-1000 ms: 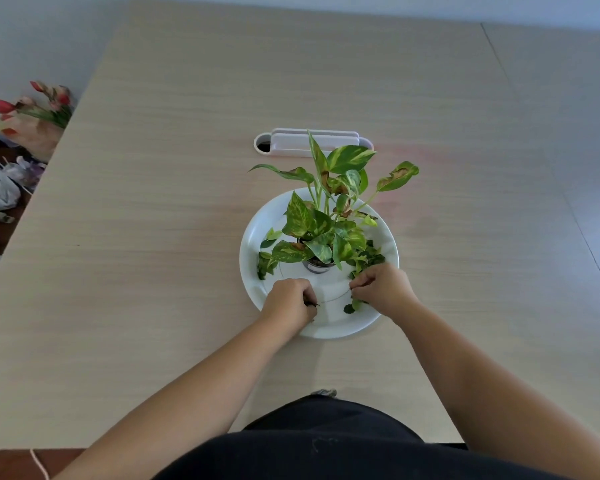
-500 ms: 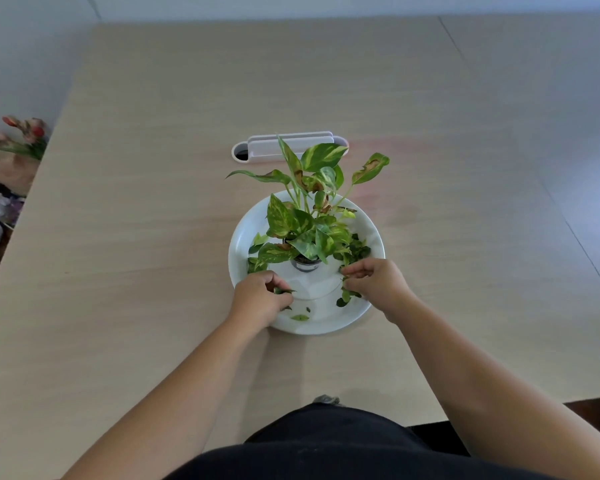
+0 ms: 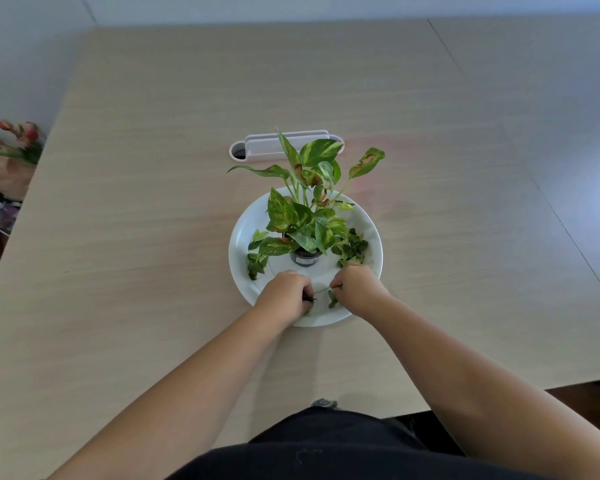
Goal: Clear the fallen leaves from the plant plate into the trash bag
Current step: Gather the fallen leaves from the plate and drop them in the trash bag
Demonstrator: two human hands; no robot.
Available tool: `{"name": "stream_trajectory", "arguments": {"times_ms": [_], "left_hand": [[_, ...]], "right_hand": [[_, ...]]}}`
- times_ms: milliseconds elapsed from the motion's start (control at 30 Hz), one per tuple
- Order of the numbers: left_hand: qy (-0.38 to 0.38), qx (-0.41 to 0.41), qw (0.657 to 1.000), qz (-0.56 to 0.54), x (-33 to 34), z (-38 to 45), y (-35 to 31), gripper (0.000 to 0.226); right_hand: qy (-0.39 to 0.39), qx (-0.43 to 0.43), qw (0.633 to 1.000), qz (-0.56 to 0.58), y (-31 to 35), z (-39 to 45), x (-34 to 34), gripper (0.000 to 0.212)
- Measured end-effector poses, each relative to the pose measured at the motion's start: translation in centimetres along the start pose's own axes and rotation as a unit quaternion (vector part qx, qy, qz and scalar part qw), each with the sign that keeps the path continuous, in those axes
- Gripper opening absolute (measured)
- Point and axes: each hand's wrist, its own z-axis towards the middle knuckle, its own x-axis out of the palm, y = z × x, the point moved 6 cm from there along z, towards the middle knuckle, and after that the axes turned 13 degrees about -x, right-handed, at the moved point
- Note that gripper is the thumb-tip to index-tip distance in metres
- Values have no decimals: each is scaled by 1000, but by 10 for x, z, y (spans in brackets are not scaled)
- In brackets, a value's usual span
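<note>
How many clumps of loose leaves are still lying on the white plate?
2 clear clumps: left pile by the plate rim, right pile beside the pot. Both hands also grip scraps; more may hide under them.

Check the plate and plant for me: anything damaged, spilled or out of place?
Yes. Loose leaves lie on the white plate, piled at its right side and left side. On the potted plant, several upper leaves have brown, dried patches, clearest on the far-right leaf. The pot stands upright; no soil spill shows.
</note>
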Motion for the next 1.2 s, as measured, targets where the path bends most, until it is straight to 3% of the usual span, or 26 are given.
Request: {"name": "stream_trajectory", "arguments": {"times_ms": [167,367,567,733,1000,1200], "left_hand": [[-23,-2,997,74,-8,0,4,28],[-43,-49,990,129,-1,-3,2,44],[-54,-34,986,155,6,1,-4,40],[-74,-32,989,120,3,2,8,20],[-69,-9,997,26,5,4,19,22],[-65,-69,989,-115,-6,7,33,12]], "right_hand": [[-5,-3,999,-51,-1,-4,5,23],[26,26,996,-79,4,-3,5,46],[32,18,993,-108,10,1,6,31],[37,3,994,-106,4,3,10,25],[26,-23,993,-109,-9,9,15,30],[-59,28,994,83,-21,7,4,21]]}}
